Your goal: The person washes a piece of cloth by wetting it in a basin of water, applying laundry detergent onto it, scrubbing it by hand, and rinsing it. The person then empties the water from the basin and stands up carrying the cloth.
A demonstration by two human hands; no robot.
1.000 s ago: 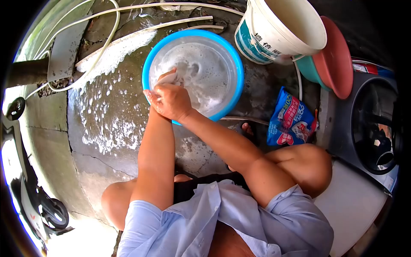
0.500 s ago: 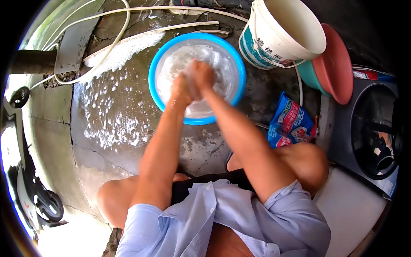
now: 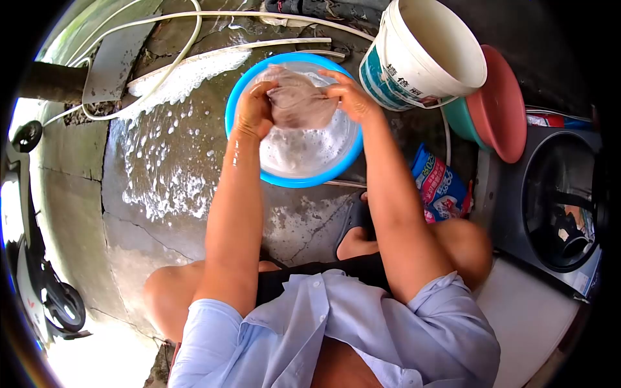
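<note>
A wet, greyish-brown cloth (image 3: 301,100) is spread between my two hands, above a basin with a bright blue rim (image 3: 358,145). My left hand (image 3: 254,111) grips its left edge, thumb bent over the fabric. At the opposite edge my right hand (image 3: 351,97) pinches the cloth between thumb and fingers. White suds (image 3: 301,152) float on the water in the near half of the basin; the cloth covers much of the far half. Water glistens on my left wrist.
A white bucket (image 3: 404,74) stands right of the basin, beside red (image 3: 498,97) and green basins. A blue detergent bag (image 3: 443,184) lies near my right knee. Hoses (image 3: 278,44) cross the floor behind. A front-loading washer (image 3: 559,200) is far right, a scooter (image 3: 48,284) far left.
My hands were close together, blurred, down in the suds. They have moved apart and the cloth now shows stretched out between them.
</note>
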